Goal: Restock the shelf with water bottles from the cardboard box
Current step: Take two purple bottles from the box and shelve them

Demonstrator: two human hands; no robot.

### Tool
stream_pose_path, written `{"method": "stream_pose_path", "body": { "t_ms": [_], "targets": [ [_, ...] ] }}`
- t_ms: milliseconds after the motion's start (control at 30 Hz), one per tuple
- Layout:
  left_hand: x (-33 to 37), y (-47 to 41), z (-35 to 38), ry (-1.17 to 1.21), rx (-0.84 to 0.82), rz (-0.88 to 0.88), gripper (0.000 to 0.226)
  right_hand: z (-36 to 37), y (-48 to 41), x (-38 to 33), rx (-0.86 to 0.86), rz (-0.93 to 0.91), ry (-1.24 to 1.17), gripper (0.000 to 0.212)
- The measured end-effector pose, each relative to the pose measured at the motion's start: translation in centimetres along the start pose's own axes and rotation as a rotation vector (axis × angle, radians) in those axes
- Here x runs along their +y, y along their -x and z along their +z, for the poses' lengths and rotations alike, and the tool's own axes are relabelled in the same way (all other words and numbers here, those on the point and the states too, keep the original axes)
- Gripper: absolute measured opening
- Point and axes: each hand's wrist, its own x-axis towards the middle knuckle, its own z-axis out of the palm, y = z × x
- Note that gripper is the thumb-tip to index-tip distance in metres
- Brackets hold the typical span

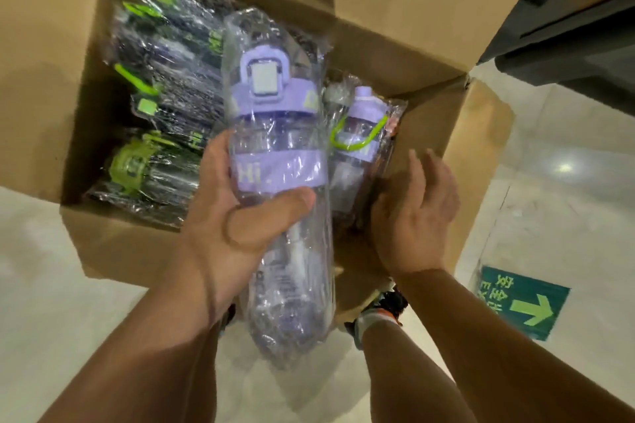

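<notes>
Held bottle: a purple-lidded water bottle [285, 168] in clear plastic wrap, raised over the near edge of the cardboard box [429, 55], lid toward 12 o'clock, base toward 6 o'clock.
Left hand: the left hand [237, 213] grips the bottle's mid-body from its 9 o'clock side; the thumb lies across the front just under the purple "Hi" band, and the fingers wrap behind.
Bottle relative to grip: the lid and collar stand clear of the hand toward 12 o'clock; the longer clear body and base hang past it toward 6 o'clock.
Right hand: the right hand [415, 213] holds nothing, fingers loosely straight, palm turned toward the bottle, at the bottle's 3 o'clock and apart from it, over the box's near right corner.
Box contents: a second purple bottle [360, 134] with a green strap lies at the held bottle's 3 o'clock; wrapped green-lidded bottles [154, 96] fill the side toward 9 o'clock.
Floor: a green arrow sign [522, 302] lies at 4 o'clock of the box.
</notes>
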Motion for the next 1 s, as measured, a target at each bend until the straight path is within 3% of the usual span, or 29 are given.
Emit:
{"method": "stream_pose_path", "body": {
  "t_ms": [100,133,233,300,400,533,600,800,933,1000],
  "targets": [
    [-0.2,0.2,-1.5,0.015,-0.004,-0.039,0.080,2.2,-1.2,-2.7,-0.379,0.026,-0.163,0.063],
    [-0.2,0.0,-1.8,-0.003,-0.008,-0.032,0.083,3.3,-1.8,-3.5,-0.483,0.103,-0.215,0.071],
    [0.2,-1.3,-2.4,-0.031,-0.031,0.014,0.082,7.1,-4.2,-5.3,-0.570,0.407,-0.267,0.104],
    [0.4,-2.0,-2.6,0.024,-0.076,0.021,0.072,8.9,-5.7,-5.8,-0.565,0.573,-0.303,0.114],
    [0.1,-2.2,-3.3,0.060,-0.109,0.005,0.069,10.4,-6.0,-5.5,-0.490,0.669,-0.331,0.121],
    [-0.4,-2.4,-4.5,-0.104,-0.132,-0.034,0.092,10.0,-6.9,-5.4,-0.390,0.824,-0.417,0.120],
    [-0.6,-2.2,-4.3,-0.144,-0.078,-0.027,0.093,10.0,-8.0,-4.8,-0.383,0.905,-0.412,0.119],
    [-0.8,-2.2,-2.8,-0.006,-0.096,0.032,0.072,10.4,-8.4,-3.8,-0.391,0.918,-0.439,0.095],
    [-0.4,-1.1,-1.7,-0.044,0.001,0.056,0.079,8.6,-7.8,-2.5,-0.403,0.886,-0.631,0.054],
    [-0.3,-0.7,-1.0,-0.058,0.021,0.053,0.080,6.8,-6.9,-2.3,-0.394,0.858,-0.703,0.066]
  ]
}}
